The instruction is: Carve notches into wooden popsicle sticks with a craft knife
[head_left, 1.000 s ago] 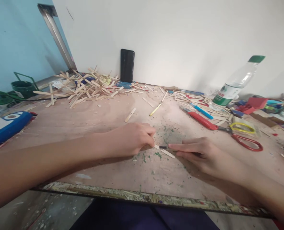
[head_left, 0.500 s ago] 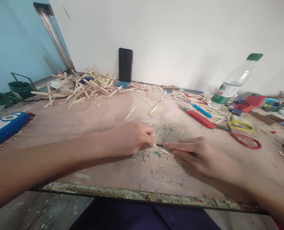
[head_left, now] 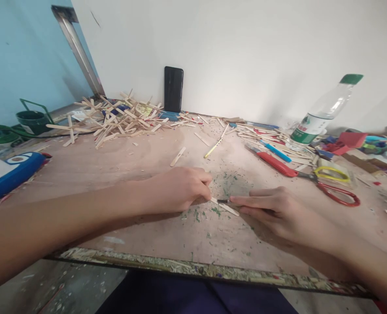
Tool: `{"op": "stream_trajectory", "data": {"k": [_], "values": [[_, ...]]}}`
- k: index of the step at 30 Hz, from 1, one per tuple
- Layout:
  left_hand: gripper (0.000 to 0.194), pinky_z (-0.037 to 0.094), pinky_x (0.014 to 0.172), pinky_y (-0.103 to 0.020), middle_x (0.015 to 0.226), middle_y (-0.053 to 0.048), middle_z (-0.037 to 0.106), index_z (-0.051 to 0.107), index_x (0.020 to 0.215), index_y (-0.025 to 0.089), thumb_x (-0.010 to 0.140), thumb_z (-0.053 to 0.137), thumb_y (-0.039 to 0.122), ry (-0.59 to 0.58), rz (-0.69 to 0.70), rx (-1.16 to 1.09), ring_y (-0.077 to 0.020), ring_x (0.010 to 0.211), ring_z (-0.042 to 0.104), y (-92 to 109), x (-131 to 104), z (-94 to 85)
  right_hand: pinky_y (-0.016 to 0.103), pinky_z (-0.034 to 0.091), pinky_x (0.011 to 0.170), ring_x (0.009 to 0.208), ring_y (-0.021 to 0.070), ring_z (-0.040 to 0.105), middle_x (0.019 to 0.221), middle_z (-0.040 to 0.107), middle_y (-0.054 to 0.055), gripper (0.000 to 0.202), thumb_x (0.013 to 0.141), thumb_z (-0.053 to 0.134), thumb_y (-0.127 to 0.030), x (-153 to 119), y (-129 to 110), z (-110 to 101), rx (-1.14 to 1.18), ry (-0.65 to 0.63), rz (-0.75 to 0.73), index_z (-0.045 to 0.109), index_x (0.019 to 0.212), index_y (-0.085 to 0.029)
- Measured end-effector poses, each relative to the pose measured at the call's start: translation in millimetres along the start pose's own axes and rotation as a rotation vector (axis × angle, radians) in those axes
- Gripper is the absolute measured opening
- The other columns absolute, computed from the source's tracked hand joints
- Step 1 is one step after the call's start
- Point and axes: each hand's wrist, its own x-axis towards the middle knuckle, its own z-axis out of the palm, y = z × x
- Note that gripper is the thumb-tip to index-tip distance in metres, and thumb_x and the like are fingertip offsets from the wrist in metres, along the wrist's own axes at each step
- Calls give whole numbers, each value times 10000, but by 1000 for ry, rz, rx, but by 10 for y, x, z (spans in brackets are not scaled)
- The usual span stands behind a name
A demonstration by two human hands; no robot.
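My left hand [head_left: 193, 189] is closed on one end of a wooden craft stick [head_left: 230, 209] lying low over the tabletop. The stick's rounded free end points right and toward me. In my right hand [head_left: 278, 213] the fingers pinch a small knife [head_left: 223, 201], whose dark blade rests on or just above the stick. Most of its handle is hidden by my fingers. Green shavings [head_left: 216, 212] are scattered around and under both hands. Just beyond my left hand lies another, loose craft stick [head_left: 178, 156].
Farther back lie a yellow notched strip [head_left: 216, 141] and a pile of stick crosses [head_left: 121, 117]. A phone [head_left: 173, 89] leans on the white wall. At right are a red-handled cutter [head_left: 276, 164], scissors [head_left: 339, 194] and a tilted-looking bottle [head_left: 320, 115]. A blue-white object [head_left: 20, 172] sits left.
The knife blade has shifted slightly right along the stick, away from my left hand. My left hand keeps its grip. The whole view has moved a little.
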Motion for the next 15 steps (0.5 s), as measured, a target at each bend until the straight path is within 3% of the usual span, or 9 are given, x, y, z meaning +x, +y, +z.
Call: {"op": "stream_trajectory", "data": {"k": [4, 9, 15], "values": [[362, 411, 742, -334, 869, -22, 596, 738, 831, 189, 1034, 514, -10, 2, 12, 16, -186, 821, 581, -13, -3, 15, 276, 501, 584, 697, 145, 741, 949, 855, 36, 299, 1170, 602, -243, -13, 4, 27, 3, 5, -3, 857, 1320, -195], [357, 411, 743, -327, 865, -26, 599, 745, 831, 189, 1039, 518, 8, -1, 11, 20, -184, 821, 575, -12, 3, 26, 278, 581, 685, 812, 180, 824, 1092, 901, 69, 318, 1175, 580, -235, -33, 0, 54, -7, 10, 0, 853, 1326, -172], [354, 412, 754, -317, 875, -29, 610, 748, 836, 194, 1024, 517, 2, -12, 1, 26, -186, 843, 597, -8, 3, 14, 307, 443, 556, 617, 158, 687, 805, 781, 21, 299, 1171, 609, -266, -53, 9, 66, -53, 28, -33, 852, 1337, -212]]}}
